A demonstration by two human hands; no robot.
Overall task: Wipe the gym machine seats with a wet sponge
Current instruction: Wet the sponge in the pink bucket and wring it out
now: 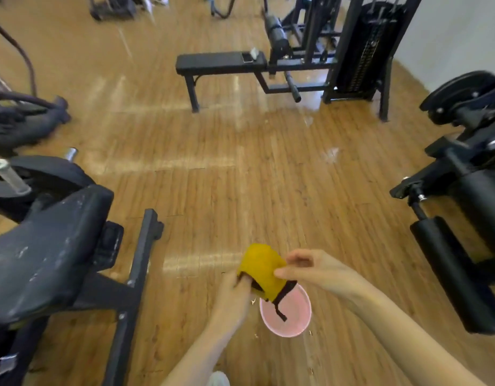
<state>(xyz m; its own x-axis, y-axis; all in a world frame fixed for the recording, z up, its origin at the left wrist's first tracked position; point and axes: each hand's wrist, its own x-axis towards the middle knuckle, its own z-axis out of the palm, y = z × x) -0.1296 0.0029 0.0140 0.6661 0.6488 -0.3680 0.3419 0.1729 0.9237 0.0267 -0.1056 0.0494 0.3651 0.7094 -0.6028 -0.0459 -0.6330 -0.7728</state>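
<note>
I hold a yellow sponge [259,265] with a black strap above a pink basin [292,316] on the wooden floor. My left hand [234,295] grips the sponge's lower left edge. On the sponge's right side my right hand [316,270] pinches it with thumb and fingers. The black strap hangs down over the basin. A worn black padded machine seat [43,246] stands at the left. A flat black bench [221,62] stands across the floor ahead.
A weight-stack machine [371,48] stands behind the bench, and small objects [250,55] lie on the bench's right end. Black padded machine parts [463,246] fill the right side. The seat's steel frame [135,274] runs along the floor at the left. Open wooden floor lies between.
</note>
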